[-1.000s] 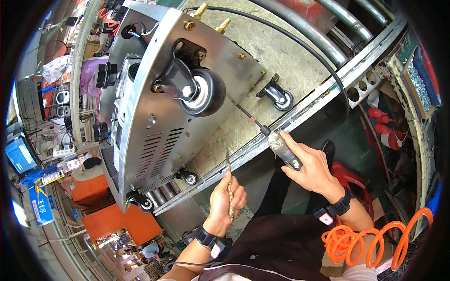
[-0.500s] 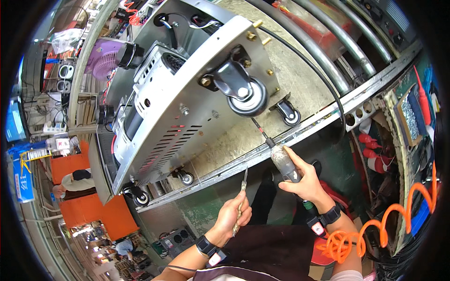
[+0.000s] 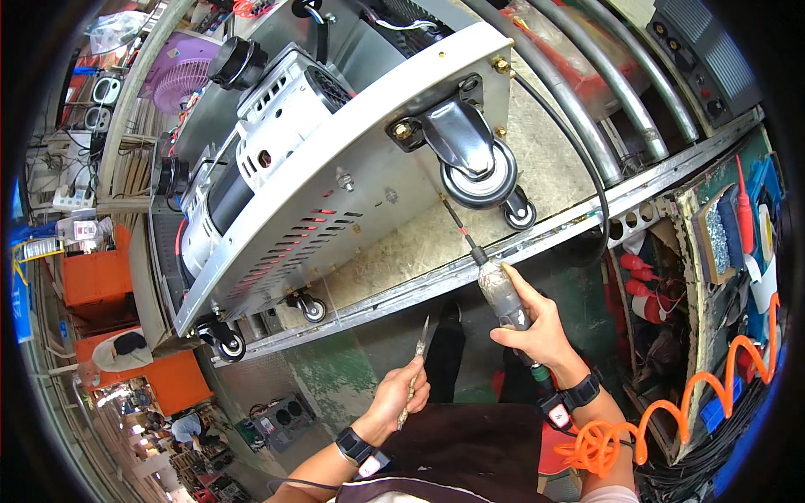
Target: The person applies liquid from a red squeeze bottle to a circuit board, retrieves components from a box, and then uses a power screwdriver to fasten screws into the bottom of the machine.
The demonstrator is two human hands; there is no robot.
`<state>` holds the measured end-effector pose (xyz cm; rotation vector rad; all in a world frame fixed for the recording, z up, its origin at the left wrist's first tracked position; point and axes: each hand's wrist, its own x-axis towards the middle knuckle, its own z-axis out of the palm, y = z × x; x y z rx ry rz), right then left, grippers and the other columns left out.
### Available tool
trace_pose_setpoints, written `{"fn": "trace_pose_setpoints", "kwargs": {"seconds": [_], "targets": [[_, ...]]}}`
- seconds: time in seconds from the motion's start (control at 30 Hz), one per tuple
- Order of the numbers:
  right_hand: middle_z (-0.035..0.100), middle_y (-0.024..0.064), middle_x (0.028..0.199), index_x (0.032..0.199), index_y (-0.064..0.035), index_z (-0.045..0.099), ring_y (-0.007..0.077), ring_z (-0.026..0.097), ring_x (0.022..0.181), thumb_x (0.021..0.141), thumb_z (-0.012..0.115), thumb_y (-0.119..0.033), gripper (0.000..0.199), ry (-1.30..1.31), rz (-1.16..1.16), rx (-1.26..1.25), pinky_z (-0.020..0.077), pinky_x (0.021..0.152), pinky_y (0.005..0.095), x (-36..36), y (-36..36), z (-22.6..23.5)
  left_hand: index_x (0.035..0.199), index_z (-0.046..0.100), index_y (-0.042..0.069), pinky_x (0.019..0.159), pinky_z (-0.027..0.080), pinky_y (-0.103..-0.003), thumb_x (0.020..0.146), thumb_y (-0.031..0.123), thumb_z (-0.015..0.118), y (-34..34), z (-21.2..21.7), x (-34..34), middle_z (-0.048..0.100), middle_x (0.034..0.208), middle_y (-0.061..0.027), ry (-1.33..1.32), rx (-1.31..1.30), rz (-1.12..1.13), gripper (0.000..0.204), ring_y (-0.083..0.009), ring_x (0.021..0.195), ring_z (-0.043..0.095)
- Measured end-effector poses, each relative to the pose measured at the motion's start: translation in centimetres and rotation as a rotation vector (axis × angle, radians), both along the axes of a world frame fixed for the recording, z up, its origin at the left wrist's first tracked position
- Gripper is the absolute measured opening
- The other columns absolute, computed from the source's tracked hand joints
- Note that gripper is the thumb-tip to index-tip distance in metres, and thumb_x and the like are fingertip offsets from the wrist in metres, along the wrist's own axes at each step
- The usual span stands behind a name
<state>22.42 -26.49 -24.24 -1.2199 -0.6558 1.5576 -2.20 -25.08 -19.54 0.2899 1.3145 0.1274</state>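
Observation:
My right hand [image 3: 543, 335] is wrapped round a grey pistol-less air screwdriver [image 3: 501, 295], index finger along its body. Its long thin bit [image 3: 463, 226] points up toward the underside of a metal machine housing [image 3: 277, 210], just left of a black swivel caster [image 3: 480, 173]. Whether the tip touches anything I cannot tell. In my closed left hand [image 3: 392, 398] is a slim, worn tool [image 3: 422, 342] with a pointed metal end, held upright and apart from the machine. The housing stands tilted, with brass-coloured bolts and slotted vents in its panel.
A metal rail [image 3: 402, 298] edges the workbench [image 3: 545, 151]. An orange coiled hose [image 3: 689, 407] hangs at my right, beside a rack with a tray of small screws [image 3: 719, 239] and red bottles [image 3: 646, 298]. Steel rollers [image 3: 570, 92] lie beyond; a purple fan [image 3: 179, 84] stands far left.
The housing looks larger and its near caster now partly covers the caster behind it. My left hand with the slim tool sits slightly lower and further left. Both hands keep their holds.

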Motion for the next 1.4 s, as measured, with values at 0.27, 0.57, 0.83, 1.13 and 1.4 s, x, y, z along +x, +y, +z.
{"fn": "trace_pose_setpoints", "kwargs": {"seconds": [0.27, 0.57, 0.83, 1.13, 1.4], "targets": [[0.059, 0.0075, 0.085, 0.144, -0.0047, 0.027, 0.0101, 0.054, 0.06, 0.065, 0.071, 0.002, 0.091, 0.421, 0.016, -0.109, 0.0453, 0.056, 0.0242, 0.4, 0.3, -1.8, 0.059, 0.041, 0.013, 0.038, 0.024, -0.023, 0.092, 0.029, 0.058, -1.9, -2.4, 1.6, 0.042, 0.046, 0.0034, 0.054, 0.352, -0.114, 0.041, -0.0054, 0.038, 0.032], [0.037, 0.015, 0.144, 0.142, -0.0035, 0.03, 0.02, 0.035, 0.132, 0.07, 0.068, -0.014, 0.082, -0.261, 0.038, 0.226, 0.0283, 0.107, 0.0295, -0.4, -1.6, -4.3, 0.06, 0.043, 0.01, 0.036, 0.027, -0.027, 0.089, 0.017, 0.053, -1.7, -4.0, 2.4, 0.042, 0.048, -0.0029, -0.004, 0.553, -0.071, 0.031, -0.0129, 0.035, 0.036], [0.056, 0.0055, 0.122, 0.142, -0.0105, 0.036, 0.0129, 0.052, 0.103, 0.065, 0.073, -0.008, 0.085, -0.237, -0.049, 0.119, 0.0453, 0.088, 0.0284, 0.0, -10.5, 5.0, 0.056, 0.037, 0.013, 0.045, 0.023, -0.025, 0.086, 0.018, 0.048, 0.3, 1.7, 2.2, 0.037, 0.054, 0.0004, -0.155, 0.507, -0.223, 0.032, -0.0097, 0.048, 0.032], [0.054, 0.0057, 0.106, 0.146, -0.011, 0.025, 0.0074, 0.051, 0.067, 0.073, 0.073, -0.008, 0.087, -0.033, -0.467, 0.125, 0.0454, 0.059, 0.023, -2.8, -19.5, 12.7, 0.06, 0.046, 0.009, 0.039, 0.028, -0.026, 0.085, 0.02, 0.046, 2.3, 6.0, 9.3, 0.043, 0.047, -0.0026, -0.302, 0.616, -0.745, 0.028, -0.0112, 0.04, 0.038], [0.058, 0.0107, 0.084, 0.146, -0.0084, 0.02, 0.015, 0.056, 0.062, 0.062, 0.069, -0.002, 0.098, 0.043, -0.671, 0.071, 0.0485, 0.057, 0.0262, -1.4, -24.4, 16.5, 0.059, 0.051, 0.007, 0.045, 0.031, -0.027, 0.092, 0.03, 0.044, -0.2, 7.0, 15.3, 0.045, 0.05, -0.0012, -0.418, 0.562, -0.799, 0.041, -0.0105, 0.044, 0.04]]}}
